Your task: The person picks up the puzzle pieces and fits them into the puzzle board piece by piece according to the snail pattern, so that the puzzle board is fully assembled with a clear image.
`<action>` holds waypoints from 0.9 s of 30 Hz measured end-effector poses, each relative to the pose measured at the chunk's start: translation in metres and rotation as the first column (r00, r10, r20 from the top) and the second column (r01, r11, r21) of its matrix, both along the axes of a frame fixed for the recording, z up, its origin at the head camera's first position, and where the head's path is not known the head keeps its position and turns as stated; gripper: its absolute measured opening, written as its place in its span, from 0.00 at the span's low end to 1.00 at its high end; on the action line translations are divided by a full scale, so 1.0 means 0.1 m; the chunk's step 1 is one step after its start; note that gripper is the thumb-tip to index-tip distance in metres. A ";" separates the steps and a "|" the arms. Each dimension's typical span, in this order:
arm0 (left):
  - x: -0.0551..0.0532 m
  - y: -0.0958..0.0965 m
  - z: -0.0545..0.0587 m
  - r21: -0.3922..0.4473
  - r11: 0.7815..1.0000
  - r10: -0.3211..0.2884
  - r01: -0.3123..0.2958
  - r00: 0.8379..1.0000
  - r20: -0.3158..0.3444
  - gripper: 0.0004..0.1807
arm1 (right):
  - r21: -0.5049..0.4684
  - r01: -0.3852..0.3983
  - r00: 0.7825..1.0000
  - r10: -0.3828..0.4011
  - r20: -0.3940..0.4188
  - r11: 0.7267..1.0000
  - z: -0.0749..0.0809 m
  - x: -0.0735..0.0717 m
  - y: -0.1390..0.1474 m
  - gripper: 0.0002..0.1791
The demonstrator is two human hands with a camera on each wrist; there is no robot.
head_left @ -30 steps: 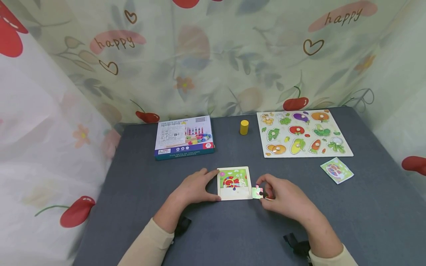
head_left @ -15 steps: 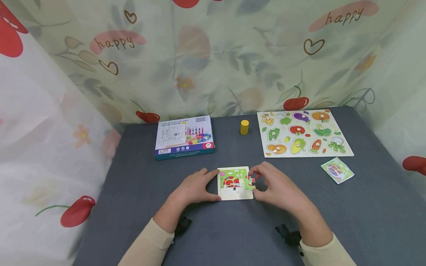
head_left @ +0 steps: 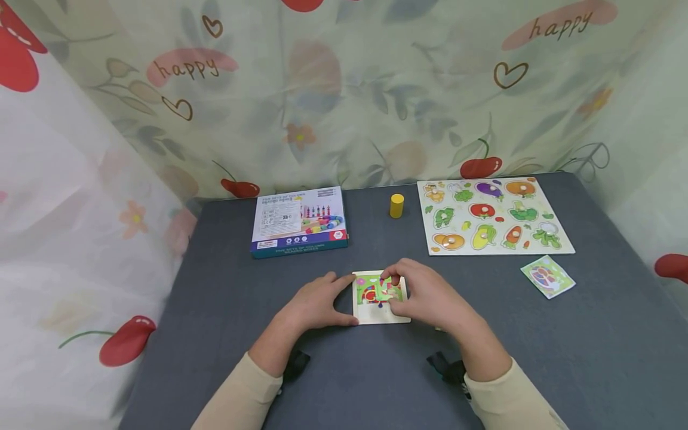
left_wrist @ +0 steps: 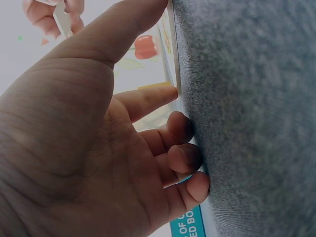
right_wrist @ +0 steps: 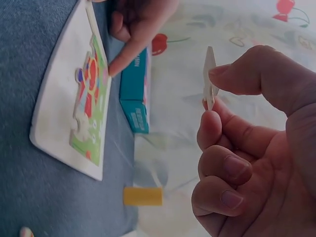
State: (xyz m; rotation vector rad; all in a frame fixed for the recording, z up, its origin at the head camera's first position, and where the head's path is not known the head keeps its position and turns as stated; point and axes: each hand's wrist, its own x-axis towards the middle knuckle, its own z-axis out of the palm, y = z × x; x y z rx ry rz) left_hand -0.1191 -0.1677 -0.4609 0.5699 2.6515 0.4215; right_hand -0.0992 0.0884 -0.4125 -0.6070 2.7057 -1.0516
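Observation:
A small wooden jigsaw tray [head_left: 371,316] lies mid-table, its upper part filled with green and red pieces and its lower part bare. My left hand [head_left: 317,303] rests at the tray's left side, with the thumb at the near corner and the index finger at the far corner. My right hand [head_left: 432,295] pinches a jigsaw piece [head_left: 388,291] between thumb and index finger over the tray's right half. The right wrist view shows this jigsaw piece [right_wrist: 208,61] edge-on, raised above the tray.
Behind stand a blue-and-white box [head_left: 298,221], a yellow cylinder [head_left: 396,206] and a vegetable knob-puzzle board [head_left: 467,229]. A square picture card [head_left: 548,276] lies at the right. Another small piece [head_left: 439,329] peeks out beneath the right wrist. A patterned curtain [head_left: 371,89] borders the table.
My right hand has lifted the jigsaw piece from beside the tray's right edge and carried it left over the picture. My left hand has stayed at the tray's left side.

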 end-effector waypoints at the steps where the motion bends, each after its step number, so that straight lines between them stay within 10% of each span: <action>1: 0.00 0.00 0.00 0.000 1.000 0.000 0.000 1.000 -0.001 0.53 | -0.003 -0.006 1.000 0.006 -0.002 1.000 -0.02 -0.01 -0.01 0.21; 27: 0.01 -0.01 0.02 0.019 1.000 -0.014 0.014 1.000 -0.011 0.52 | 0.062 -0.057 0.998 0.054 0.038 0.996 -0.45 -0.09 -0.34 0.18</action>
